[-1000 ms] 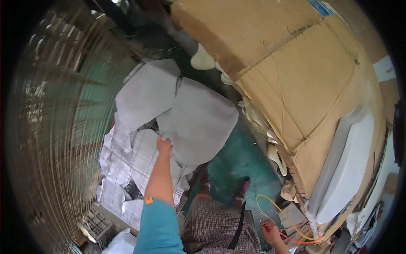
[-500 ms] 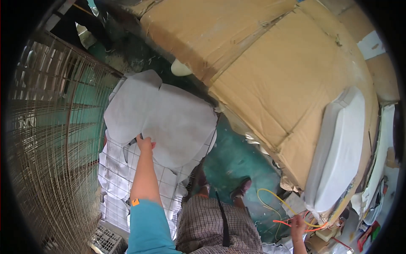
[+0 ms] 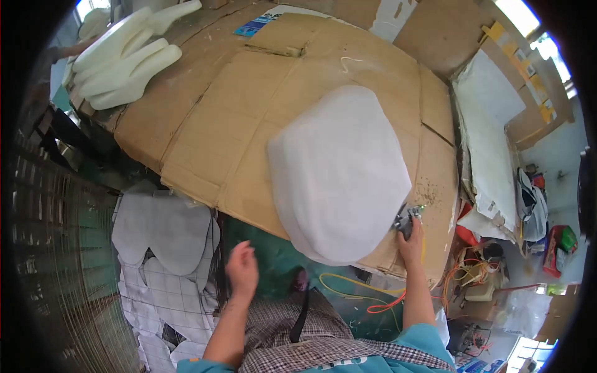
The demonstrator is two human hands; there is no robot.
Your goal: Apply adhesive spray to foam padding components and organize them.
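Note:
A thick white pad (image 3: 342, 174), many-sided and upholstery-like, lies on a cardboard-covered table (image 3: 205, 143) in front of me. My right hand (image 3: 410, 242) is wrapped round a dark grey spray gun (image 3: 405, 225) with a metal head, at the pad's right edge. A yellow hose (image 3: 348, 285) and an orange hose (image 3: 387, 307) hang below that hand. My left hand (image 3: 242, 267) is in the air over the floor, left of the pad's near end. Its fingers are curled and a little blurred, and nothing shows in them.
Left of me, white pieces (image 3: 177, 227) lie on a wire mesh rack (image 3: 186, 304). More wire racking (image 3: 56, 248) stands at the far left. Cream foam shapes (image 3: 124, 62) are stacked on the table's far left corner. Tools and cables (image 3: 482, 261) clutter the right side.
My view has swung right to the table. My left hand has let go of the white pieces on the rack. My right hand has come up to the table, now holding the spray gun.

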